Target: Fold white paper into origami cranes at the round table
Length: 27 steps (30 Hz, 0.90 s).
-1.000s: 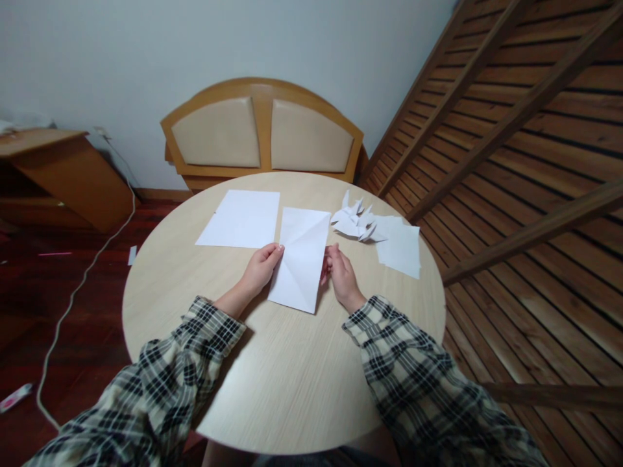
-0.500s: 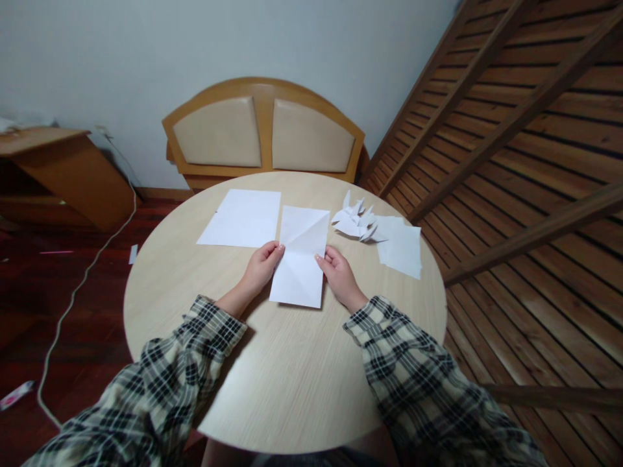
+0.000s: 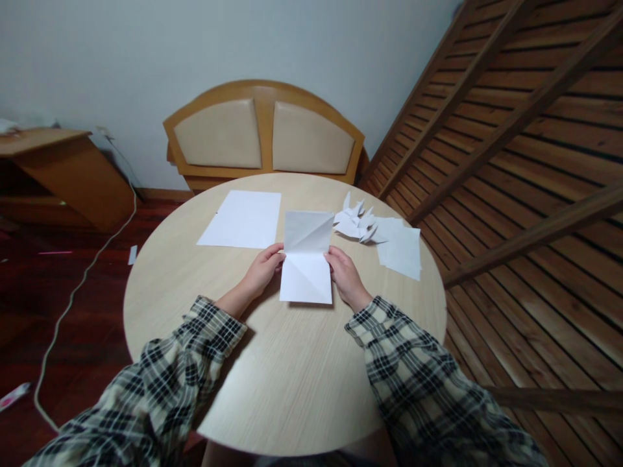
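A creased white sheet of paper (image 3: pixel 306 280) is held a little above the round table (image 3: pixel 292 363), bent along a crosswise crease so its far half tilts up. Diagonal creases run across both halves. My left hand (image 3: pixel 263 271) pinches its left edge near the crosswise fold. On the opposite edge, my right hand (image 3: pixel 346 275) grips it at about the same height. Some fingers of both hands are hidden behind or beneath the paper.
A stack of white paper (image 3: pixel 241 218) lies at the table's far left. Several folded paper pieces (image 3: pixel 357 220) sit at the far right, beside smaller loose sheets (image 3: pixel 402 250). Beyond the table stands a padded headboard (image 3: pixel 265 130); a slatted wooden panel (image 3: pixel 535 194) rises on the right.
The paper has bent at its middle crease, the far half now tilting up. It has shifted slightly right, and both hands still hold its sides.
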Available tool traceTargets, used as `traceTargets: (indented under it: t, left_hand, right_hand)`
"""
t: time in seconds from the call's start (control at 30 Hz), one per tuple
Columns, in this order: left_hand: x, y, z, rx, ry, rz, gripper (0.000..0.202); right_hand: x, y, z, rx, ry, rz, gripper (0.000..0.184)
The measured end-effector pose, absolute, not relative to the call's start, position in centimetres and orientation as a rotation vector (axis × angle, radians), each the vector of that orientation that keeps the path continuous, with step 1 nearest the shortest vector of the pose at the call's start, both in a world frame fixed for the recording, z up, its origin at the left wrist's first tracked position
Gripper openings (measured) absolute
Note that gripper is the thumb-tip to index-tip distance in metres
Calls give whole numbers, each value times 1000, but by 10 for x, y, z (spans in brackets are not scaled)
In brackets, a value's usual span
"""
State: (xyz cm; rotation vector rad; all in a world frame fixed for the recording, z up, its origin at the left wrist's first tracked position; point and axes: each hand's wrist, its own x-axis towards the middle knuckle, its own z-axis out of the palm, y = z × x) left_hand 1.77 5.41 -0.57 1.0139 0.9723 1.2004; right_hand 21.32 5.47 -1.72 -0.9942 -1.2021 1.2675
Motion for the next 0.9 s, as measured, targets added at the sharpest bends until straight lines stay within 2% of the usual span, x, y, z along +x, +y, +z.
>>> traceTargets:
  t: [0.23, 0.47, 0.77, 0.9]
  left_hand:
    - [18, 54, -6, 890, 886, 1160, 24]
    - [17, 57, -6, 917, 890, 1143, 21]
    - [13, 60, -8, 824, 779, 1026, 42]
    - [13, 54, -4, 872, 754, 940, 37]
  right_hand:
    - [214, 58, -20, -949, -1143, 1304, 17]
    - [218, 61, -21, -967, -1131, 1300, 19]
    - [220, 62, -21, -1038, -1179, 1035, 25]
    - [222, 61, -25, -1043, -1212, 896, 28]
